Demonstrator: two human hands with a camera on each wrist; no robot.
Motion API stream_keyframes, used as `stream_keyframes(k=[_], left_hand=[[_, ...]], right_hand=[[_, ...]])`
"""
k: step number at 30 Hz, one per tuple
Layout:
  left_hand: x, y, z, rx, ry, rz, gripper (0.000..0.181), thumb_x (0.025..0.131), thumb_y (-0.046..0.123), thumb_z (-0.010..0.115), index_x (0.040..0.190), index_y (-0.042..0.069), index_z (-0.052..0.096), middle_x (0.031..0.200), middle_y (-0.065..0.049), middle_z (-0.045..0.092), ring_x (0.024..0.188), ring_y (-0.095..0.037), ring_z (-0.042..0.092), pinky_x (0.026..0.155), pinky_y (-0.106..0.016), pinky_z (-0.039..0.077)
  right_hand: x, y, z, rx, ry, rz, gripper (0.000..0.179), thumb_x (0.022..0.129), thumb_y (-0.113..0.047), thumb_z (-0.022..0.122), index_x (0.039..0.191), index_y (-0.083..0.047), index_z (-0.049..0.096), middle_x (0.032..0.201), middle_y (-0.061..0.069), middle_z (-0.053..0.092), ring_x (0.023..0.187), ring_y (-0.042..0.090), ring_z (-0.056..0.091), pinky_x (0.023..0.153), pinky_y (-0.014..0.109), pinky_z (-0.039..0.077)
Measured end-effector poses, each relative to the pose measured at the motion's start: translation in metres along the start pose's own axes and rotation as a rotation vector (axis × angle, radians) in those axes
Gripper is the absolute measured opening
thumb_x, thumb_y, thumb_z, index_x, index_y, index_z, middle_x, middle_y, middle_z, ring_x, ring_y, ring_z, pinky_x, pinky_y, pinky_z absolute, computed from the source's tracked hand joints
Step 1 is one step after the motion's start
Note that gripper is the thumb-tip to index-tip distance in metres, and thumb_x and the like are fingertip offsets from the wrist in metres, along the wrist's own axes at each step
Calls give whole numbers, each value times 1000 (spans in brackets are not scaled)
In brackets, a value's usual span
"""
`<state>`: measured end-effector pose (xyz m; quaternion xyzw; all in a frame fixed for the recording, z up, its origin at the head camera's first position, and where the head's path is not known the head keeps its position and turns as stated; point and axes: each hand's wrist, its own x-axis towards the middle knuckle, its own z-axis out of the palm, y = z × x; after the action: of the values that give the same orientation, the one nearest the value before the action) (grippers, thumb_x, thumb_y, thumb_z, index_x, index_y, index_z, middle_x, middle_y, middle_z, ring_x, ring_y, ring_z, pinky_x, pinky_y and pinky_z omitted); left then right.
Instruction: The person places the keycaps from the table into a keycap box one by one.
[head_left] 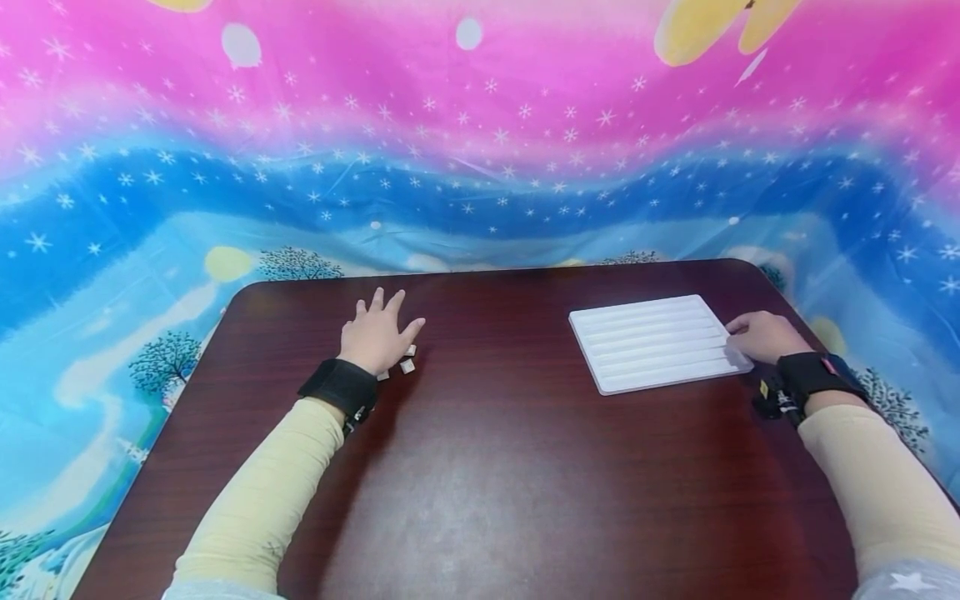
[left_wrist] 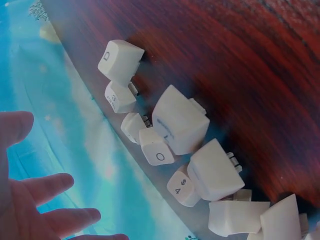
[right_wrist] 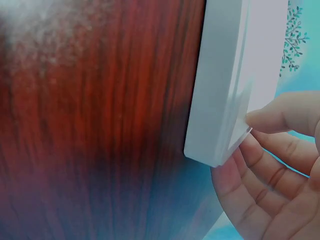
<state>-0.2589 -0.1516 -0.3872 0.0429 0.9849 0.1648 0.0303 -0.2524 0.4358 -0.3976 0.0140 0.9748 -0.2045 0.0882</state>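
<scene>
The ridged white tray (head_left: 652, 346) sits toward the far right of the worktop (head_left: 480, 467), a flat rectangle with rounded corners, a thin raised rim and long parallel channels running across it, smooth and plastic-looking. Right hand (head_left: 768, 336) has its right side by the corner: thumb pressed on top of the rim, other fingers curled against the side and underneath, so yeah, that's a pinch grip. Way over on the left, the left hand (head_left: 378, 333) has its fingers fanned out, pretty straight and gripping nothing, near a small heap of off-white keycaps (left_wrist: 215, 170). In the left wrist view those fingers show apart from the caps. The keycaps are chunky little tapered blocks, tipped every which way, a few with the mounting bits poking out; you can read an O keycap (left_wrist: 157, 150) and a 4 keycap (left_wrist: 182, 186) with a $ on it, and several of them touch each other. Worktop is dark reddish-brown with a streaky wood grain and a glossy glare patch, rounded at its far corners. There's a wide stretch of it between keycaps and tray, plus more in front of both, and only a narrow strip past the tray before the far edge. Behind it hangs a slightly wrinkled backdrop cloth (head_left: 480, 150), pink and blue with snowflakes.
</scene>
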Motion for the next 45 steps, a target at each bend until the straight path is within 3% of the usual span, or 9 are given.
stream_keyframes(k=[13, 29, 33, 39, 45], left_hand=[[-1, 0, 3, -44, 109, 64, 58, 105, 36, 55, 152, 2, 47, 147, -22, 53, 128, -40, 56, 99, -58, 48], [1, -2, 4, -89, 121, 92, 43, 104, 28, 57, 139, 3, 61, 128, -22, 66, 104, -39, 67, 80, -53, 55], [2, -4, 2, -174, 78, 103, 40, 104, 26, 56, 136, 5, 64, 119, -20, 70, 92, -33, 65, 77, -47, 51], [2, -8, 4, -330, -29, 123, 35, 103, 19, 59, 133, 1, 66, 124, -19, 69, 104, -31, 65, 90, -46, 49], [6, -3, 6, -475, -101, 116, 35, 102, 15, 61, 132, -2, 65, 116, -20, 72, 94, -31, 71, 87, -44, 54]], right_hand=[[-4, -13, 7, 5, -20, -19, 47, 96, -17, 59, 123, 21, 55, 105, 34, 64, 92, 43, 62, 84, 61, 48], [-1, -18, 17, 68, -49, -32, 44, 98, -15, 63, 123, 21, 55, 101, 28, 66, 83, 31, 68, 78, 50, 57], [-1, -23, 17, 77, -56, -30, 44, 97, -15, 63, 123, 21, 55, 100, 28, 66, 83, 31, 68, 78, 50, 58], [0, -29, 20, 109, -77, -42, 45, 97, -15, 62, 123, 21, 55, 100, 26, 66, 82, 27, 68, 77, 47, 59], [0, -34, 23, 112, -73, -52, 44, 96, -14, 62, 122, 21, 55, 98, 25, 67, 81, 27, 69, 75, 46, 59]])
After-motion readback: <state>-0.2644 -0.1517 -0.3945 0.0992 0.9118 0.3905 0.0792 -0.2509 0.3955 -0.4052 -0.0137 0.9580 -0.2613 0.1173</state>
